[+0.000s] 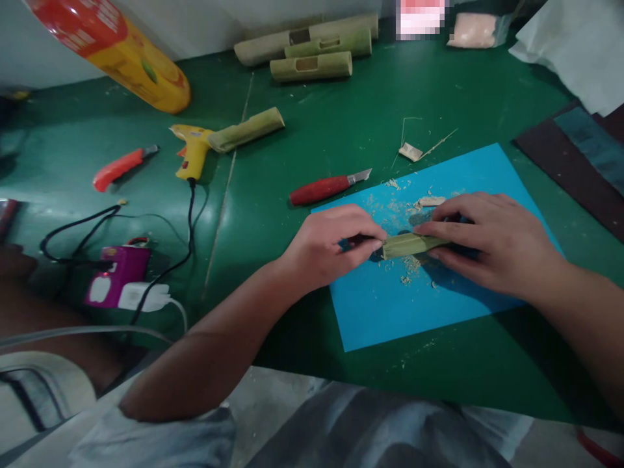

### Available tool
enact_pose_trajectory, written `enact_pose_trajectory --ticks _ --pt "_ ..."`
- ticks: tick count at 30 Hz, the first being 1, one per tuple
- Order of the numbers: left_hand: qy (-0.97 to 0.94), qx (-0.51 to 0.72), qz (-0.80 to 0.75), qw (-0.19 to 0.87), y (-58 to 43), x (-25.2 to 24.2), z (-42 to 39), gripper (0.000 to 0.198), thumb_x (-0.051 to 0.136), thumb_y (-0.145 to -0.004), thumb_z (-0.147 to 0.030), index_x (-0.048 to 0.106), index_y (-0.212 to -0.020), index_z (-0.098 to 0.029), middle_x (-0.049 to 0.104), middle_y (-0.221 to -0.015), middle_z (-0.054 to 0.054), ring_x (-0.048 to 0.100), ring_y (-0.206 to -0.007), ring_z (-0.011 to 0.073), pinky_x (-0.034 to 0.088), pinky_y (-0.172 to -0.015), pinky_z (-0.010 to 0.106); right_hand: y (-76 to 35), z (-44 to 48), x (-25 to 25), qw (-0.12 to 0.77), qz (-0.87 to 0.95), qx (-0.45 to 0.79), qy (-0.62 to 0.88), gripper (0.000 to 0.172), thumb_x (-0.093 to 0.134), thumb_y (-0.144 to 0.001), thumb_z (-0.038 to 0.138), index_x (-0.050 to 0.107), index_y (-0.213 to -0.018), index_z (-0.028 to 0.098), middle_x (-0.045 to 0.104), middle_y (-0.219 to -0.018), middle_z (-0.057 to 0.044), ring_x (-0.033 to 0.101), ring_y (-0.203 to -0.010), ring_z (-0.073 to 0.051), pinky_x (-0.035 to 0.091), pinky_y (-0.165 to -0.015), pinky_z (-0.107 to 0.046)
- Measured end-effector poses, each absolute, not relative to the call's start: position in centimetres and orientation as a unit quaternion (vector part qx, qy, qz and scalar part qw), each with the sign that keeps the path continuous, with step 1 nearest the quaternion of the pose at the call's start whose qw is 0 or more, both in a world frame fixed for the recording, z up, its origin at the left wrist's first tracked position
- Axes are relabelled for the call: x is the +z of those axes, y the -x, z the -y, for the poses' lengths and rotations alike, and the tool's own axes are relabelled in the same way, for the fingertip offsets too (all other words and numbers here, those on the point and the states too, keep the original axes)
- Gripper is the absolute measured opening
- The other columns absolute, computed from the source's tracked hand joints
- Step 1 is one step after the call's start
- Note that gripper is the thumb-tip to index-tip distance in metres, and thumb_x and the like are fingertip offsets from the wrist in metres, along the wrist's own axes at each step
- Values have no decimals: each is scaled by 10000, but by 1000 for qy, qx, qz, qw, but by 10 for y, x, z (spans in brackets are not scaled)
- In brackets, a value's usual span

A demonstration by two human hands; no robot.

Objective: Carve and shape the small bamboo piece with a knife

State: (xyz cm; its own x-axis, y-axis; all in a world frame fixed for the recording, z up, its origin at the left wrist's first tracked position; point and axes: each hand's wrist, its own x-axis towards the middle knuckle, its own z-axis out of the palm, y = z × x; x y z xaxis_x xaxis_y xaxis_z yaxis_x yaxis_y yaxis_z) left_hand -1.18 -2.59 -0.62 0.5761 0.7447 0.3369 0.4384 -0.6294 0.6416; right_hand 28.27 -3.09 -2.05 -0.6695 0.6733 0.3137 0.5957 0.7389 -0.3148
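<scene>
A short green bamboo piece [408, 246] lies level just over a blue sheet [375, 322]. My right hand [502, 240] is closed around its right end, the thumb and fingers on either side. At the other end, my left hand [336, 247] pinches the rim between thumb and forefinger; whether something small is also in that pinch is hidden. Pale shavings [412, 265] are scattered on the sheet around the piece. Behind my right fingers lies a small bamboo strip [431, 202]. A red-handled craft knife [329, 188] rests beyond my left hand, touched by neither.
Back left are a yellow glue gun [194, 153], a bamboo tube [251, 130], an orange cutter [121, 169] and a bottle [131, 58]. Notched bamboo tubes [312, 66] line the wall. Cords run to a purple power strip [117, 273] beside another person's arm [43, 292].
</scene>
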Motion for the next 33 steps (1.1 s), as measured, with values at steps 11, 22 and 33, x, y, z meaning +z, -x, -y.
enact_pose_trajectory --ticks 11,22,33 --pt "-895 228 -300 239 26 3 26 173 675 -1018 -183 781 -1151 -211 790 -1114 60 769 -987 141 620 -881 241 -282 31 -18 210 913 88 339 290 588 -1065 363 771 -1249 233 750 -1187 -133 679 -1018 -299 414 -755 -418" --pt "-911 219 -303 174 10 1 33 162 610 -1051 -188 768 -1082 -187 767 -1060 61 743 -974 164 610 -857 274 -280 31 -20 210 907 97 353 290 586 -1051 333 785 -1243 244 755 -1200 -128 686 -1023 -308 386 -746 -423" --pt "-940 175 -291 37 14 1 37 235 527 -1087 -244 757 -1120 -207 773 -1042 63 732 -945 183 591 -812 283 -280 31 -19 186 901 114 376 321 563 -1043 374 778 -1275 318 752 -1257 -101 686 -1070 -320 430 -788 -431"
